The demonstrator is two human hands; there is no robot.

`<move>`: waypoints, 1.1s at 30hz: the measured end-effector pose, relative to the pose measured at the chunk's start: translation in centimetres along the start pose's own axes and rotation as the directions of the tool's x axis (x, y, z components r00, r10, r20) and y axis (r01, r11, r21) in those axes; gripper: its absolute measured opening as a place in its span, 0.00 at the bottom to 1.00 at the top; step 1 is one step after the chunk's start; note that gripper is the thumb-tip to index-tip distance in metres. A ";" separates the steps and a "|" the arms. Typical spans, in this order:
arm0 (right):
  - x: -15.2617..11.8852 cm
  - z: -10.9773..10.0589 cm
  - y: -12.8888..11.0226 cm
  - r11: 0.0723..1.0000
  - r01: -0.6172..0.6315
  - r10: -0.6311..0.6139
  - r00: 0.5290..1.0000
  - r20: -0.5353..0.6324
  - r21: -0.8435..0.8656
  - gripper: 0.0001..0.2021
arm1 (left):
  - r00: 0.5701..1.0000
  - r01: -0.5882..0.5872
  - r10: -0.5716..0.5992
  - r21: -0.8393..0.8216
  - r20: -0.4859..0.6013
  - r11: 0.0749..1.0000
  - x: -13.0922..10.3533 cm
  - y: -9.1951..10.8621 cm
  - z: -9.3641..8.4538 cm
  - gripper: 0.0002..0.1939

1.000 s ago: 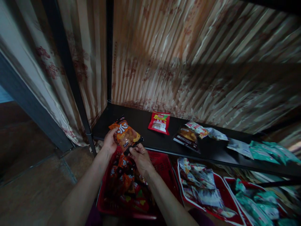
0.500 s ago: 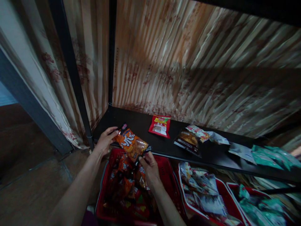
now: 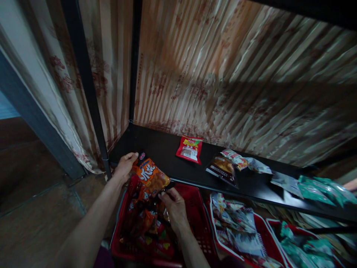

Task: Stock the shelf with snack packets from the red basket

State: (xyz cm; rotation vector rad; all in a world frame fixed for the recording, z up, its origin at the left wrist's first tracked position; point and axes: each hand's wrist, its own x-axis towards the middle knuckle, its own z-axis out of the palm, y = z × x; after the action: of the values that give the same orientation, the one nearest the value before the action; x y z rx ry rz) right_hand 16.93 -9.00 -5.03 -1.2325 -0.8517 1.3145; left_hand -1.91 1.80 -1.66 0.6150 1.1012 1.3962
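Note:
Between my two hands an orange snack packet with dark ends [image 3: 154,177] is stretched out above the near-left red basket. My left hand [image 3: 126,165] pinches its upper left corner, level with the shelf's front edge. At the lower right end, the fingers of my right hand [image 3: 175,208] close on the packet's dark edge. Similar orange packets [image 3: 149,219] lie heaped in the red basket [image 3: 199,210] below. Behind the hands, on the black shelf [image 3: 164,147], rests a red snack packet [image 3: 189,149].
Farther right on the shelf lie a brown packet [image 3: 221,169], white packets [image 3: 286,183] and green packets [image 3: 323,190]. Two more red baskets hold white packets [image 3: 240,223] and green packets [image 3: 306,247]. A black post [image 3: 92,85] stands left. Part of another person's arm [image 3: 351,185] shows right.
The orange packet has come down slightly and turned, its printed front now facing me more. My right hand has moved a little down and left; both hands keep their hold.

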 end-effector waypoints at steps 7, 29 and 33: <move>-0.9 0.5 -0.9 0.996 0.062 -0.064 0.997 -0.032 -0.059 0.11 | 0.999 -0.032 0.029 -0.091 -0.034 0.995 0.2 -0.8 0.7 0.22; -2.1 1.3 -2.1 0.994 0.081 -0.087 0.992 -0.087 -0.076 0.14 | 0.991 -0.105 0.095 -0.105 -0.097 0.989 0.0 -0.5 2.5 0.20; -1.6 1.6 -2.8 0.994 0.053 -0.042 0.992 -0.117 0.095 0.16 | 0.988 -0.117 0.108 -0.073 -0.109 0.990 0.1 -0.2 2.0 0.19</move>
State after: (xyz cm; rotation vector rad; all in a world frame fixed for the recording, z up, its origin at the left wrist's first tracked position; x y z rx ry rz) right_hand 15.79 -9.84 -1.76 -1.1915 -0.7221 1.2214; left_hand -0.12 2.40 -1.05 0.5587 1.1023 1.5776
